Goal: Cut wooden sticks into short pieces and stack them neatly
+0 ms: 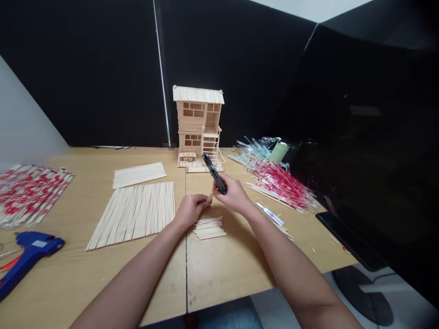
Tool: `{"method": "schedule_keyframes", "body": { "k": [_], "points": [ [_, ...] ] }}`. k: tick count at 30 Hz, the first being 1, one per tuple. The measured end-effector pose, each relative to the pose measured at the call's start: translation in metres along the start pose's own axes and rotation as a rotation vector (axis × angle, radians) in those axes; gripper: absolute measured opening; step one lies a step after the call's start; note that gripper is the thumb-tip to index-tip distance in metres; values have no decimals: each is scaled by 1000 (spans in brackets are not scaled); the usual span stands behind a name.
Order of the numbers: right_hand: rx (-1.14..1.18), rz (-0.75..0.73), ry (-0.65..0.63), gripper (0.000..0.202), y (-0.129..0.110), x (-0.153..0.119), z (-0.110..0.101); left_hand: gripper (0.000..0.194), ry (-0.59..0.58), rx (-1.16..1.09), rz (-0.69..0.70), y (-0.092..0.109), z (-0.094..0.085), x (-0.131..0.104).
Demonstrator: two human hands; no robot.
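Note:
Just above the table, my left hand (190, 210) is closed, with its fingertips pinching a short wooden stick (210, 197). My right hand (233, 193) wraps round a black hand tool (214, 174) that points up and away to the left; its working end is too unclear to name the kind. Both hands meet close together at the stick. Right below them lies a small pile of short cut sticks (210, 228). Left of my left hand, long thin sticks (137, 212) are laid side by side in a sheet, and a smaller stick panel (140, 175) rests behind it.
A two-storey stick house (200, 123) stands at the back. Red-and-clear wrappers (281, 183) and a green cylinder (278, 151) lie to the right, near a white-and-purple cutter (270, 214). On the left are a blue glue gun (34, 251) and wrapped sticks (30, 194).

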State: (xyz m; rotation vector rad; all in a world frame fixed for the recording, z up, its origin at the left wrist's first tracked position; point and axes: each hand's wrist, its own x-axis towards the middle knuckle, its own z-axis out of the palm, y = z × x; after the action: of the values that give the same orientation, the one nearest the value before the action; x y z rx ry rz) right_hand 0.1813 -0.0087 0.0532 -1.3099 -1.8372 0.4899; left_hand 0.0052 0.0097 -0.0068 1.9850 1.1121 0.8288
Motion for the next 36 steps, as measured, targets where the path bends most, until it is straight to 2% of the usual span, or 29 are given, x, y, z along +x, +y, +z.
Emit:
{"method": "schedule_keyframes", "body": {
  "k": [3, 7, 10, 14, 20, 26, 36],
  "points": [
    [108, 22, -16, 10, 5, 1, 6, 28, -5, -45, -27, -4, 0, 1],
    [340, 73, -18, 24, 15, 4, 12, 28, 5, -128, -57, -9, 0, 1],
    [408, 111, -93, 30, 21, 4, 16, 30, 35, -189, -93, -15, 0, 1],
    [393, 63, -155, 26, 23, 3, 25, 35, 27, -135, -102, -19, -1, 1],
    [401, 61, -127, 24, 21, 3, 35, 35, 15, -90, -94, -17, -4, 0],
    [330, 55, -119, 17, 21, 2, 34, 33, 35, -51, -106, -16, -5, 0],
    [288, -10, -104, 18, 26, 2, 34, 27, 36, -30, -119, -12, -8, -2]
  ]
}}
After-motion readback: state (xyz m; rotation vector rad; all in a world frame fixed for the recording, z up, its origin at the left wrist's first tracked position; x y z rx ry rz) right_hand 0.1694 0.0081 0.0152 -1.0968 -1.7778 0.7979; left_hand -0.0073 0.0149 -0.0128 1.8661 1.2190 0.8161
